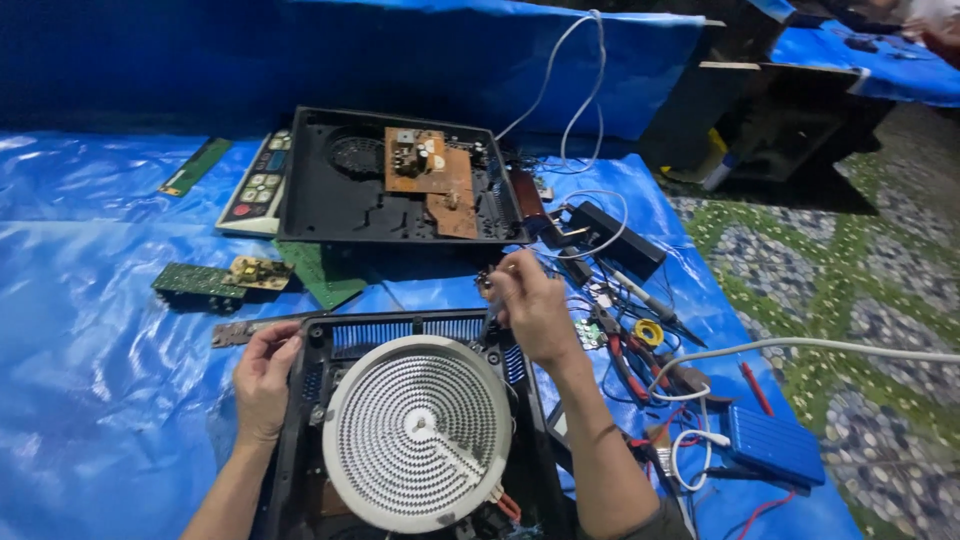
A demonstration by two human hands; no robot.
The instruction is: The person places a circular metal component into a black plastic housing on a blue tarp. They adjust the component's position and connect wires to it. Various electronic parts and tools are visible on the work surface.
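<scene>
An opened black cooker base [300,440] lies in front of me with a round white coil heating element [416,432] on top. My left hand [264,380] grips the base's left rim. At the base's far right corner, my right hand [530,308] is raised with its fingers pinched on a small dark part [486,283]; what that part is I cannot tell. Both rest over a blue plastic sheet [100,320].
A second open black casing [340,195] with a brown circuit board [432,175] lies farther back, a control panel [256,186] at its left. Green boards [200,281] lie at left. Pliers [618,350], a solder roll [648,332], white cables [800,345] and a blue box [772,445] crowd the right.
</scene>
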